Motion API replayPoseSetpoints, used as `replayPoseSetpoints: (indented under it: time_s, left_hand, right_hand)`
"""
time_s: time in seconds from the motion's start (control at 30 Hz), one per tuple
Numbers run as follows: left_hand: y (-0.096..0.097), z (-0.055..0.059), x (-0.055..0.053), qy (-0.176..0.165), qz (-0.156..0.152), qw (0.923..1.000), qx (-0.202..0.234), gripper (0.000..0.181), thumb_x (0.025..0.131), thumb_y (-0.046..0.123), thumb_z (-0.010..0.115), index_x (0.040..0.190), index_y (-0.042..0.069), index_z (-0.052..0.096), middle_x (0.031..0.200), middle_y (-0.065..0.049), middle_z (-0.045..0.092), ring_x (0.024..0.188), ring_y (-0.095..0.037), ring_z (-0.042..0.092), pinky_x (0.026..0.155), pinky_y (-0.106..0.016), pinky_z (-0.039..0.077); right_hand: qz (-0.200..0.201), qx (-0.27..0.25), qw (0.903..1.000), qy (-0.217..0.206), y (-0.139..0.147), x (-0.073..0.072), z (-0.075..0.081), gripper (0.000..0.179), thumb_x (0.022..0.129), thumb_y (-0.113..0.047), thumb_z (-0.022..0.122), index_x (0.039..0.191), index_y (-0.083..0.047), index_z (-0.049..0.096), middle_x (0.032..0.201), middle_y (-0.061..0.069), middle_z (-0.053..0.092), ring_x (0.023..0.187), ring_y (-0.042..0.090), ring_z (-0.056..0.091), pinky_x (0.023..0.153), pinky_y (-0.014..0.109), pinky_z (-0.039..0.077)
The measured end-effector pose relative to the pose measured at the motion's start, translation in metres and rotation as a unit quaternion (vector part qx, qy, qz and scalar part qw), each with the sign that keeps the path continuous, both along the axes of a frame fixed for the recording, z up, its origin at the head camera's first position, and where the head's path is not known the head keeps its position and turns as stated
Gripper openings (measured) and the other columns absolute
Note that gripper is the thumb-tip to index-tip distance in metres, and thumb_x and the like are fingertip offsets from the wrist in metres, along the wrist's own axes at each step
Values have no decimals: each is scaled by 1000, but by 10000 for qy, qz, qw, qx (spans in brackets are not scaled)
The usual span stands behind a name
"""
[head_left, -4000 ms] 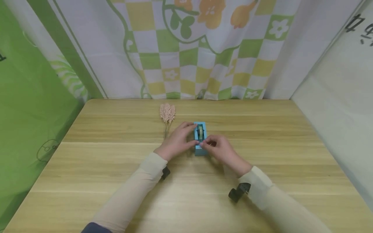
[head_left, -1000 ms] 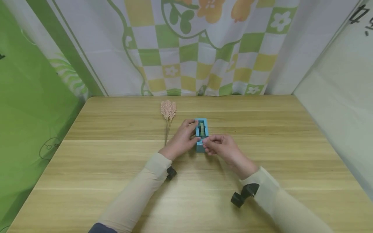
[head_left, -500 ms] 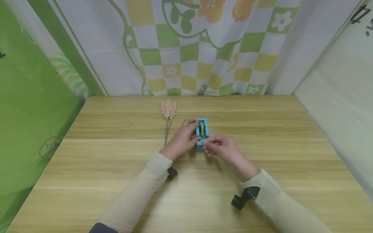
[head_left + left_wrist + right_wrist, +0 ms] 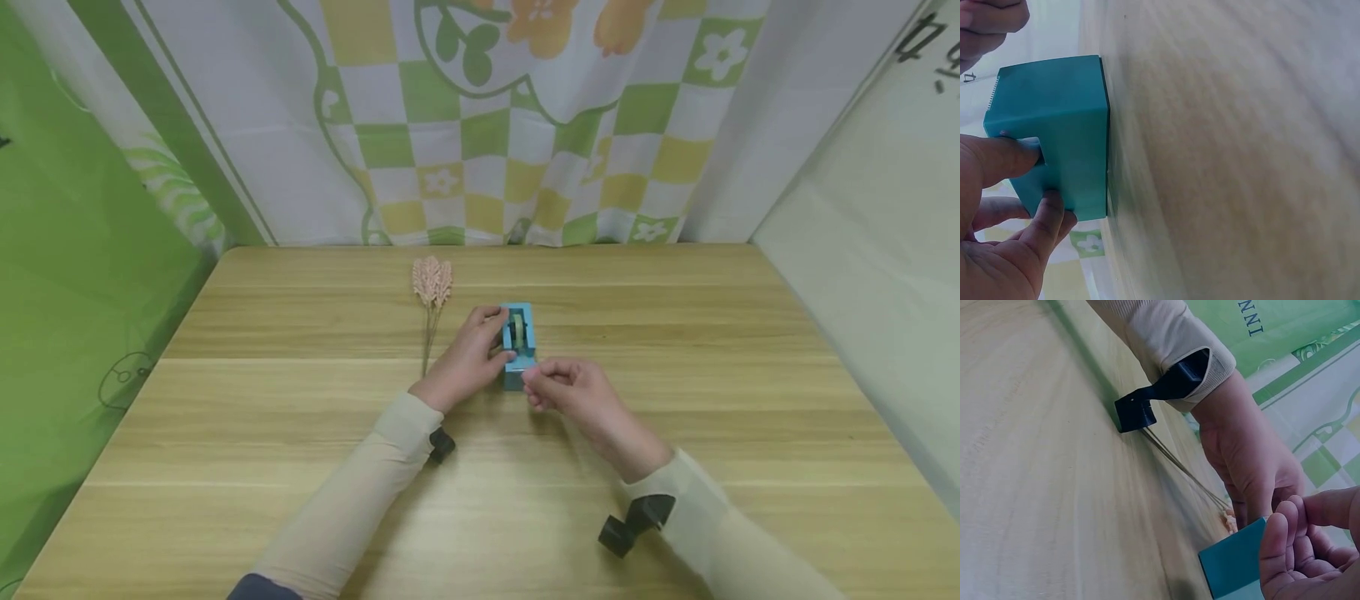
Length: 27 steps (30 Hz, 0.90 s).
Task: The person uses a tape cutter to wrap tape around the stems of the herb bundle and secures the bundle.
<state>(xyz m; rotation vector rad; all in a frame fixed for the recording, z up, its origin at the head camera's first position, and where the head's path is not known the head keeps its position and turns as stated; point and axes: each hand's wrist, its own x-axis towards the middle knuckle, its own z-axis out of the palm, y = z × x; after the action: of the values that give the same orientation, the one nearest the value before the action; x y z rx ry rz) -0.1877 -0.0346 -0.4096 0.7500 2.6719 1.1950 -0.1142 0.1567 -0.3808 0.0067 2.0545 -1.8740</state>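
A blue tape dispenser [image 4: 519, 379] with a roll of clear tape [image 4: 519, 330] in its slot stands on the table; its toothed cutting edge shows in the left wrist view. My left hand [image 4: 472, 354] grips the dispenser's left side, the thumb at the side opening and the fingers farther back, as the left wrist view shows. Just beyond the dispenser's front right corner is my right hand [image 4: 573, 392], thumb and forefinger pinched together. Between those tips the tape's end is too thin and clear to make out well.
Pink dried-flower stems [image 4: 431, 287] lie on the wooden table [image 4: 300, 325], left of the dispenser, their lower ends behind my left wrist. A patterned curtain [image 4: 525, 142] hangs behind the table. Black wrist-worn devices [image 4: 618, 533] hang below both sleeves.
My right hand has drawn back toward me and slightly down, from above the dispenser's middle to its front corner. My left hand keeps its hold on the dispenser.
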Motion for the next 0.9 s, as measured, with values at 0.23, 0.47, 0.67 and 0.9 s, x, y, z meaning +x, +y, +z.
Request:
replayPoseSetpoints:
  time_s: [0.23, 0.47, 0.67, 0.9]
  left_hand:
    - [0, 0, 0, 34, 30, 10000, 7, 71, 101, 14, 69, 160, -3, 33, 164, -25, 33, 143, -40, 52, 118, -42, 47]
    - [1, 0, 0, 93, -2, 9999, -43, 70, 102, 14, 69, 159, -4, 34, 164, -26, 34, 144, -40, 50, 119, -42, 46]
    - [0, 0, 1, 47, 8, 10000, -25, 70, 102, 14, 68, 160, -3, 34, 164, -25, 33, 142, -40, 52, 117, -42, 48]
    - [-1, 1, 1, 27, 28, 10000, -32, 70, 102, 15, 68, 160, -2, 33, 165, -24, 33, 143, -39, 52, 118, -43, 47]
  right_hand:
    - [-44, -18, 9999, -89, 0, 6, -3, 28, 105, -9, 61, 117, 16, 62, 91, 2, 73, 81, 8, 67, 77, 20, 59]
    - [-127, -72, 9998, -122, 0, 11, -4, 23, 105, -5, 60, 113, 15, 63, 88, 0, 73, 79, 7, 68, 75, 20, 60]
    - [-188, -71, 9995, -230, -1, 14, -3, 22, 104, -7, 62, 112, 13, 64, 88, 0, 73, 80, 9, 68, 76, 21, 60]
    - [-260, -37, 9992, -317, -2, 18, -4, 25, 105, -9, 61, 116, 13, 63, 91, 2, 74, 81, 9, 68, 77, 21, 60]
